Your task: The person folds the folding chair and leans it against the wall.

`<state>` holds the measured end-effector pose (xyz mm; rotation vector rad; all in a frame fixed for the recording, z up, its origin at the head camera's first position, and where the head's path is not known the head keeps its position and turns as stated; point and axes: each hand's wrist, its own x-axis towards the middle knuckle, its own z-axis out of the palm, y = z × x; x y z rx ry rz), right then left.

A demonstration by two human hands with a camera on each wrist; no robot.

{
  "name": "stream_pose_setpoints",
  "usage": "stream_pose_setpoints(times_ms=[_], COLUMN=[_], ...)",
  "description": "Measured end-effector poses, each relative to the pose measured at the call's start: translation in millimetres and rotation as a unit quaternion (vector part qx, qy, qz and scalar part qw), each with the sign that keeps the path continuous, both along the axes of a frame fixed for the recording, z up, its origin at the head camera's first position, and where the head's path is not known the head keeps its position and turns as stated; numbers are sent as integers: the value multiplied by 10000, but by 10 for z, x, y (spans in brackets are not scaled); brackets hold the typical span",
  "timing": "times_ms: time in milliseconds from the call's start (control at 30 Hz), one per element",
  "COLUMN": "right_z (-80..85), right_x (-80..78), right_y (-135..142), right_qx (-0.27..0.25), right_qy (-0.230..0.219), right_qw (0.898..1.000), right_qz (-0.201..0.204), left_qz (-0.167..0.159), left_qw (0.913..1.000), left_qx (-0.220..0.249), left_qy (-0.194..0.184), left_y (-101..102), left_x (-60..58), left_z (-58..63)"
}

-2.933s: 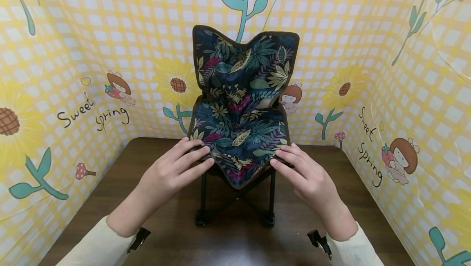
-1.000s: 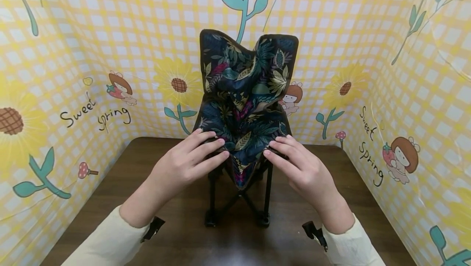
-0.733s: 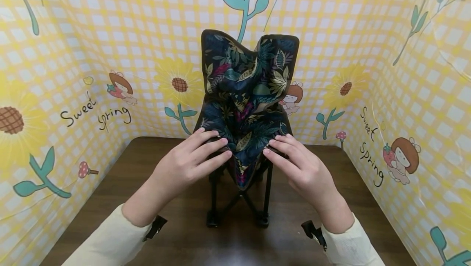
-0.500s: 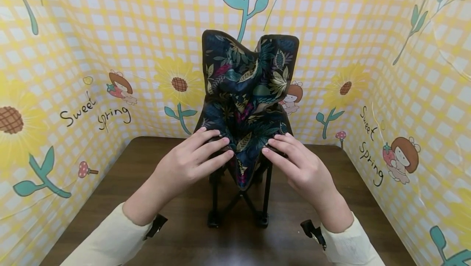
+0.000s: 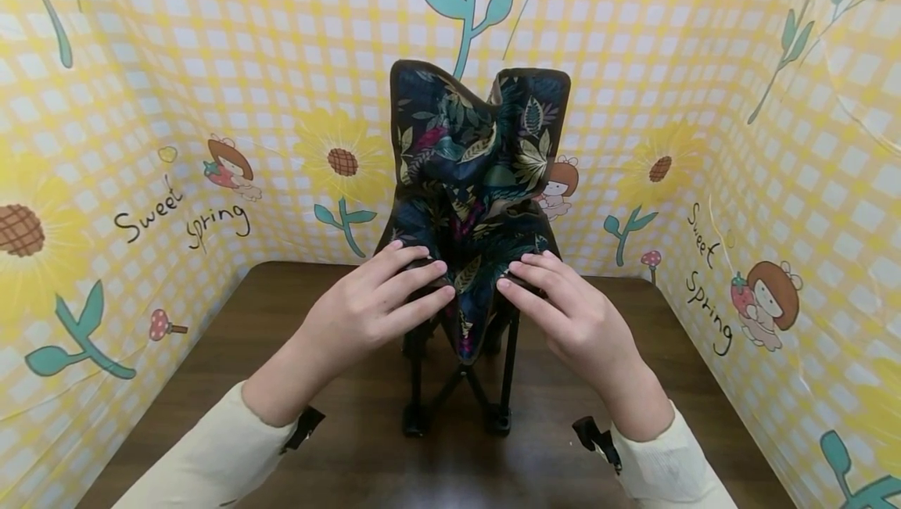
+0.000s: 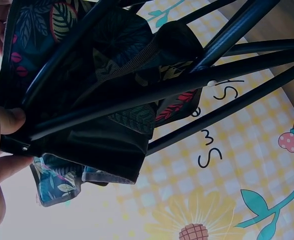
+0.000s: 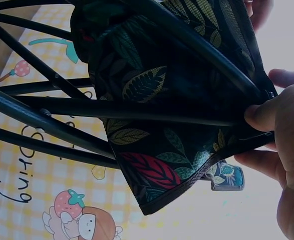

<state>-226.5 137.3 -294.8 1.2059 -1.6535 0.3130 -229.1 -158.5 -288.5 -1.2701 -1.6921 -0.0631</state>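
Note:
A small folding chair (image 5: 457, 153) with dark leaf-print fabric and a black tube frame stands upright on the table (image 5: 338, 462). Its seat sags into a deep V, and the backrest is creased down the middle. My left hand (image 5: 369, 302) grips the front left corner of the seat, fingers over the top. At the front right corner, my right hand (image 5: 580, 313) holds on the same way. The left wrist view shows the thumb (image 6: 11, 120) under the corner against the tube. Likewise, the right thumb (image 7: 259, 117) presses from below in the right wrist view.
A yellow checked cloth (image 5: 281, 40) with printed flowers encloses the table at the back and both sides. The crossed legs (image 5: 461, 376) of the chair stand on the brown wooden tabletop. Black straps (image 5: 304, 427) hang at the cuffs.
Both hands have moved toward each other, drawing the seat corners inward. The chair has become narrower, its legs stand nearer together, and the folds in the seat and backrest have deepened.

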Motion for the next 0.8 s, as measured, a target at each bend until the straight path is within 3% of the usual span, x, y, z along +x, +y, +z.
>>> stream_pose_setpoints(times_ms=[800], right_z=[42], right_x=[-29], right_y=[-58], right_qx=[94], right_qy=[70], right_qw=[9999], right_qz=[-76], left_qz=[-392], left_qw=[9986], left_qx=[322], left_qy=[-140], left_y=[110], left_x=[-44], left_z=[20])
